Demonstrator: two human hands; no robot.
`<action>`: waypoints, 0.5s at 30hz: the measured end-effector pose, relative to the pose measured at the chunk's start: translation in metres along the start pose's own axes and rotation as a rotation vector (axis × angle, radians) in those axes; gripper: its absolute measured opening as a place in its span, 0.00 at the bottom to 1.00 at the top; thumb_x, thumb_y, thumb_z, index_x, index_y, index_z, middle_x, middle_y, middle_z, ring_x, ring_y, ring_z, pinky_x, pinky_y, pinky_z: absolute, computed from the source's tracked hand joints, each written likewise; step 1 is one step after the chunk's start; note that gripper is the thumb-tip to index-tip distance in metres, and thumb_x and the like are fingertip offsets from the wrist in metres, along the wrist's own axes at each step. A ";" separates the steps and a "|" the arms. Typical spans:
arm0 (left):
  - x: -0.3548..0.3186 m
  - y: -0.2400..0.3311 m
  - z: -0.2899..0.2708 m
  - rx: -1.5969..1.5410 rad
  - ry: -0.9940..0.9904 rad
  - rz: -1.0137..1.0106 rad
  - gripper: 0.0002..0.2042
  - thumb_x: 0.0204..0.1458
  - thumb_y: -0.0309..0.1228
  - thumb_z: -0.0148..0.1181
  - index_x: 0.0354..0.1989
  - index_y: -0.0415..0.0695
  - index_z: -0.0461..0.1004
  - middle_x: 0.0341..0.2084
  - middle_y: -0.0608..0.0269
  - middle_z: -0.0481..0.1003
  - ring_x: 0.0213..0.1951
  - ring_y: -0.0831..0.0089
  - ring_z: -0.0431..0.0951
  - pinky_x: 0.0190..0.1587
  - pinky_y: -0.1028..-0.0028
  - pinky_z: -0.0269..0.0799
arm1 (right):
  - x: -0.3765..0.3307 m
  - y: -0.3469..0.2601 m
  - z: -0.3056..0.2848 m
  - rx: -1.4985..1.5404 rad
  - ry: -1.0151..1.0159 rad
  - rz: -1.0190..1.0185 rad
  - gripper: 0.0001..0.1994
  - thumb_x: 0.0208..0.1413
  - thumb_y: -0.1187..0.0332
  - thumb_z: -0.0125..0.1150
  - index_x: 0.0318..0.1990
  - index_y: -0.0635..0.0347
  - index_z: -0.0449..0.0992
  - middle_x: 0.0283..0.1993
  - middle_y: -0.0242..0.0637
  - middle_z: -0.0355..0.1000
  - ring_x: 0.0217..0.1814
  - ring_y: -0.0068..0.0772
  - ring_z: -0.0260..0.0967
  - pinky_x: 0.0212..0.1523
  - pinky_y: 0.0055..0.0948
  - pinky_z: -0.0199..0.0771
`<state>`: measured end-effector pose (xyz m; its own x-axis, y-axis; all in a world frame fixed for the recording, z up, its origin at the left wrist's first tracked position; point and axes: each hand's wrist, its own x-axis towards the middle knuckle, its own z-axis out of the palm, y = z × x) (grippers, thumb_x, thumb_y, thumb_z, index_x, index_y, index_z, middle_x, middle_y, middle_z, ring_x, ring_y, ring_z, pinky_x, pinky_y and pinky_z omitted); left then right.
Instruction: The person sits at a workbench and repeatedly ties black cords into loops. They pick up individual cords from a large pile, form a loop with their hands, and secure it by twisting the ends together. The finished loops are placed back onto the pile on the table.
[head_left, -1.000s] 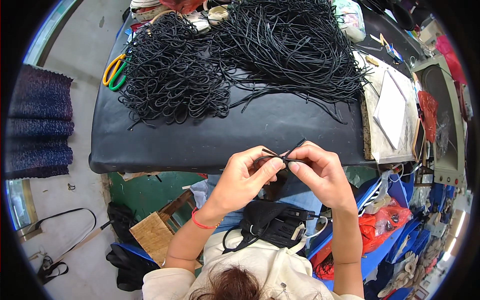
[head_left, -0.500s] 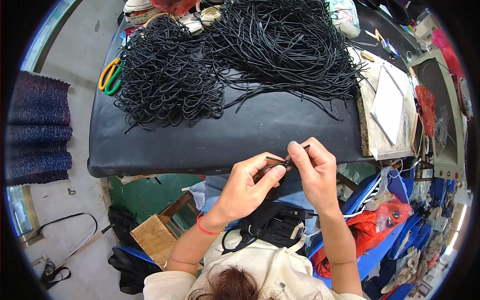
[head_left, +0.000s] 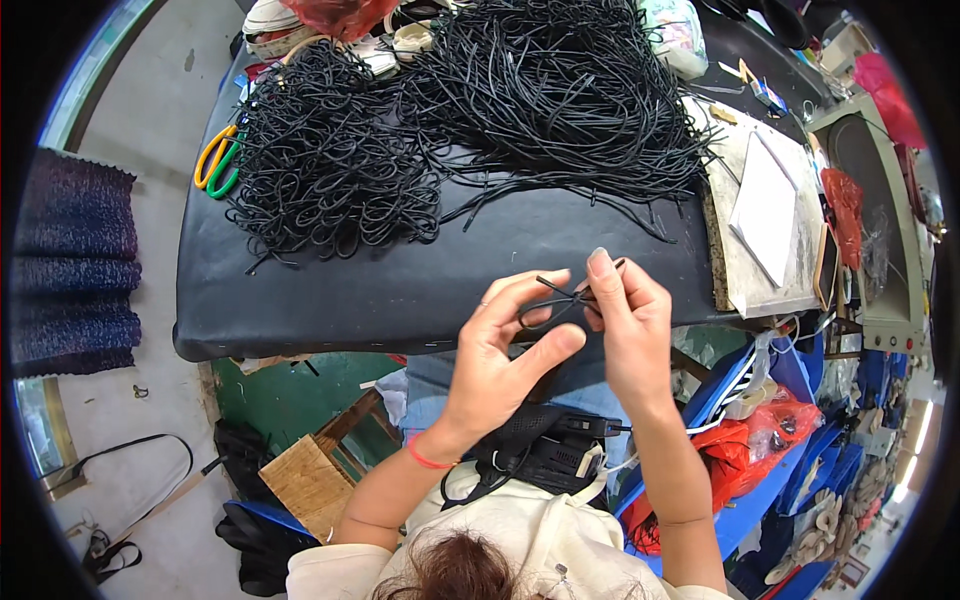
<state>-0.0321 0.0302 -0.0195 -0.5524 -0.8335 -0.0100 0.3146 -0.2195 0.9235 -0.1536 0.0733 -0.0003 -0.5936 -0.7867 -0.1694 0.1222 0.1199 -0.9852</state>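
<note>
A short black cord (head_left: 577,297), bent into a small loop with a crossing or knot at its middle, is held just off the table's near edge. My right hand (head_left: 636,330) pinches it between thumb and fingers, and one end pokes out above the fingertips. My left hand (head_left: 485,365) has its thumb and fingers spread around the loop side, not gripping it; whether a fingertip touches the loop is hard to tell. Farther back on the black table (head_left: 480,275) lie a pile of looped black cords (head_left: 335,160) and, to its right, a larger heap of straight black cords (head_left: 560,100).
Scissors (head_left: 222,165) with yellow and green handles lie left of the looped pile. A worn board (head_left: 716,245) bearing a white sheet (head_left: 765,210) sits at the right. Below it, a blue container (head_left: 740,500) holds red plastic bags (head_left: 765,440). A wooden stool (head_left: 308,485) stands lower left.
My left thumb and fingers have come apart and let go of the cord. A rounder loop now shows. My right hand still pinches the cord, slightly higher.
</note>
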 end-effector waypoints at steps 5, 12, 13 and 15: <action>0.012 -0.003 0.005 -0.380 0.055 -0.168 0.09 0.52 0.27 0.56 0.40 0.36 0.72 0.40 0.58 0.73 0.39 0.76 0.74 0.44 0.76 0.71 | -0.012 0.003 0.014 0.139 0.020 -0.062 0.07 0.57 0.68 0.54 0.30 0.61 0.68 0.26 0.23 0.63 0.29 0.11 0.58 0.31 0.13 0.61; 0.026 0.024 -0.015 -0.240 -0.300 -0.421 0.11 0.50 0.31 0.60 0.38 0.36 0.73 0.25 0.63 0.75 0.30 0.80 0.74 0.33 0.81 0.70 | -0.002 -0.018 -0.006 0.151 -0.335 0.065 0.09 0.57 0.69 0.53 0.38 0.66 0.74 0.39 0.34 0.70 0.27 0.17 0.64 0.27 0.17 0.66; 0.026 0.025 -0.016 -0.263 -0.332 -0.439 0.11 0.50 0.31 0.60 0.38 0.37 0.74 0.25 0.64 0.75 0.29 0.81 0.74 0.33 0.82 0.70 | -0.002 -0.018 -0.005 0.171 -0.341 0.039 0.08 0.57 0.69 0.53 0.37 0.66 0.74 0.39 0.34 0.70 0.27 0.17 0.64 0.27 0.17 0.66; 0.023 0.023 -0.017 -0.312 -0.298 -0.461 0.11 0.50 0.32 0.60 0.37 0.38 0.74 0.25 0.64 0.75 0.29 0.82 0.73 0.34 0.82 0.69 | -0.001 -0.014 -0.004 0.213 -0.354 -0.010 0.08 0.57 0.70 0.53 0.35 0.66 0.75 0.38 0.34 0.71 0.27 0.16 0.64 0.26 0.17 0.65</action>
<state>-0.0242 -0.0025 -0.0049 -0.8622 -0.4505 -0.2316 0.1782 -0.6977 0.6939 -0.1584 0.0748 0.0133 -0.2895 -0.9515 -0.1045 0.3022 0.0128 -0.9532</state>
